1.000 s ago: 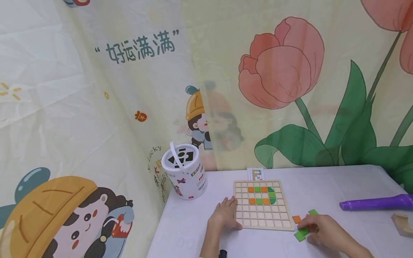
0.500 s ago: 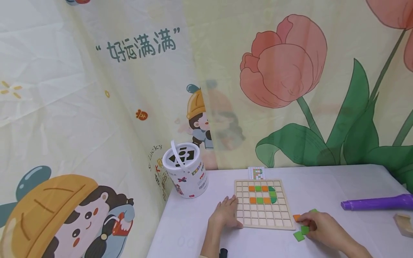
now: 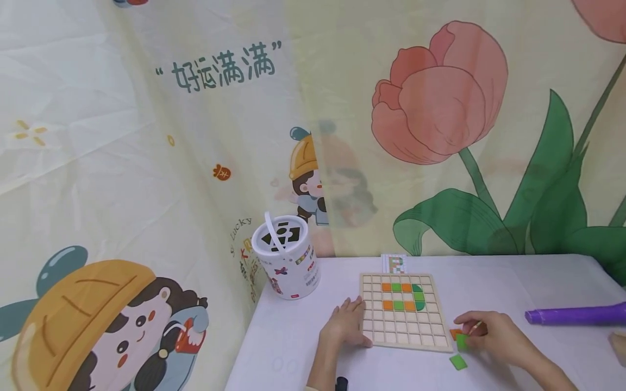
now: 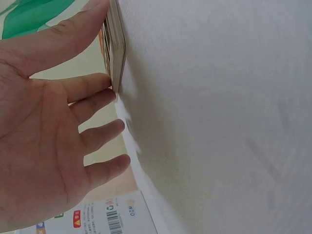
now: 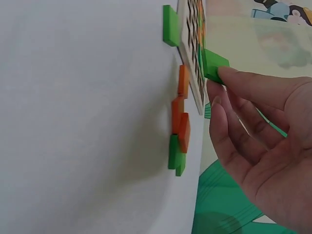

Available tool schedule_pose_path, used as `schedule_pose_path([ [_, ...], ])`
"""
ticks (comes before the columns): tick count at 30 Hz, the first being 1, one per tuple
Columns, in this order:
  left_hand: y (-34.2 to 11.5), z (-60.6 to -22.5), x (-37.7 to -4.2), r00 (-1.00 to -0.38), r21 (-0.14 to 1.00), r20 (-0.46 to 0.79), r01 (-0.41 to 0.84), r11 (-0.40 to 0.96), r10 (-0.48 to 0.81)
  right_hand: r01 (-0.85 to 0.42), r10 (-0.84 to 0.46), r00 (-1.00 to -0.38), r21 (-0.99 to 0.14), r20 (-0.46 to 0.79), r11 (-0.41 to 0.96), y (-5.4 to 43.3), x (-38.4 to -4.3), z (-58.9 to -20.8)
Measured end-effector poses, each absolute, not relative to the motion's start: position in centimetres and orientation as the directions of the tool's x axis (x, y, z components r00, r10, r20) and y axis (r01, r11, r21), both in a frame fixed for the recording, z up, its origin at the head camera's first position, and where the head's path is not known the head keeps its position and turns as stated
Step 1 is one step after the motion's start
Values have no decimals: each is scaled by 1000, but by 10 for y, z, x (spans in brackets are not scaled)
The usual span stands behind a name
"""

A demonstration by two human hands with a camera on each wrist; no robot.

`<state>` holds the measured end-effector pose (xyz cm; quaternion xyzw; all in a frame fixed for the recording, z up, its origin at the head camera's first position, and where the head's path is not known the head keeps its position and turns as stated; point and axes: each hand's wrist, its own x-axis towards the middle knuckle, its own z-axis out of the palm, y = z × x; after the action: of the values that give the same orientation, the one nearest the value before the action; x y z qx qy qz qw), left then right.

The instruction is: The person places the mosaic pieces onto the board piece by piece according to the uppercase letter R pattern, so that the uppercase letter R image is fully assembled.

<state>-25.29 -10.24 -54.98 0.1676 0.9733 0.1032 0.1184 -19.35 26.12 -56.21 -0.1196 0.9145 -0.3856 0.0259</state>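
Note:
A wooden grid board lies on the white table, with orange, green and rounded dark green tiles set in its upper squares. Against its left edge rests my left hand, fingers spread; the left wrist view shows its thumb and fingertips touching the board's side. My right hand pinches a green square tile between thumb and fingers, raised above the table right of the board. Below it lie a loose green tile and an orange tile. More orange tiles and green ones show in the right wrist view.
A white lidded bucket stands at the back left. Behind the board is a small pattern card. A purple tube-like object and a wooden piece lie at the right. Printed cloth hangs behind the table.
My right hand has picked a green tile up from the loose ones and lifted it. The left hand stays at the board's edge. The head view has turned slightly right.

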Motion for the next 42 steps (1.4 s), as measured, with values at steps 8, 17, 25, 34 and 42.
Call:
schedule_pose_path([
  [8, -99, -548, -251, -919, 230, -196, 297, 927, 343, -88, -113, -993, -750, 18, 656, 245, -212, -554],
  [17, -100, -549, -250, -920, 227, -193, 296, 928, 341, -84, -112, -994, -778, 18, 622, 223, -228, -549],
  [25, -97, -546, -250, -921, 213, -180, 307, 928, 346, -91, -100, -994, -767, 35, 635, 215, -236, -547],
  [34, -100, -546, -250, -921, 196, -196, 299, 934, 336, -123, -123, -991, -768, 58, 628, 204, -246, -551],
  [42, -101, -545, -249, -922, 217, -200, 289, 933, 332, -150, -129, -988, -772, 89, 618, 190, -252, -548],
])
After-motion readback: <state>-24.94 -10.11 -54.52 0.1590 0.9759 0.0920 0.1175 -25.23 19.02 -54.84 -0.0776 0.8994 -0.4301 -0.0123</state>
